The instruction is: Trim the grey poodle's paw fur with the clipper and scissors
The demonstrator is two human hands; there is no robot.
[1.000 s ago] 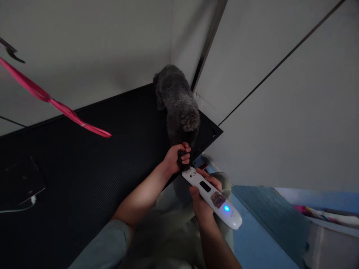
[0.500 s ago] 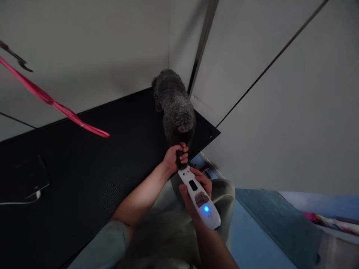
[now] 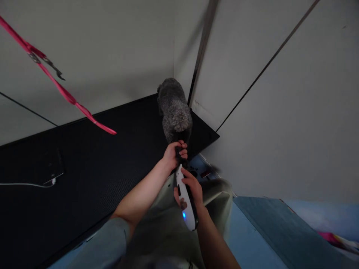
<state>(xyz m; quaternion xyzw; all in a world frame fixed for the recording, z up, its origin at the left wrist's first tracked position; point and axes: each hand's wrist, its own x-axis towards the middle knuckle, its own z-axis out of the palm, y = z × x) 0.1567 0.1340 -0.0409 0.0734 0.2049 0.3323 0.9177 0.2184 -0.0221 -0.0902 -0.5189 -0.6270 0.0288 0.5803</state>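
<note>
A grey curly-haired dog (image 3: 176, 108) is at the far right corner of the black table (image 3: 112, 160), its front end toward me. My left hand (image 3: 173, 154) is closed around the dog's leg (image 3: 178, 151), with the dark paw showing just below my fingers. In my right hand (image 3: 193, 186) is a white pet hair clipper (image 3: 185, 209) with a lit blue light, turned on its side. The clipper's head touches or nearly touches the paw; the exact contact is too dark to tell.
A pink strap (image 3: 67, 95) with a metal clasp hangs at the upper left. A dark tablet-like device (image 3: 53, 164) with a white cable (image 3: 30, 184) lies on the table's left. Pale walls (image 3: 266, 112) border the table. A teal panel (image 3: 272, 224) stands lower right.
The clipper has rolled in my right hand from face-up to sideways and swung left to a steeper angle. My left hand keeps its hold on the dog's leg.
</note>
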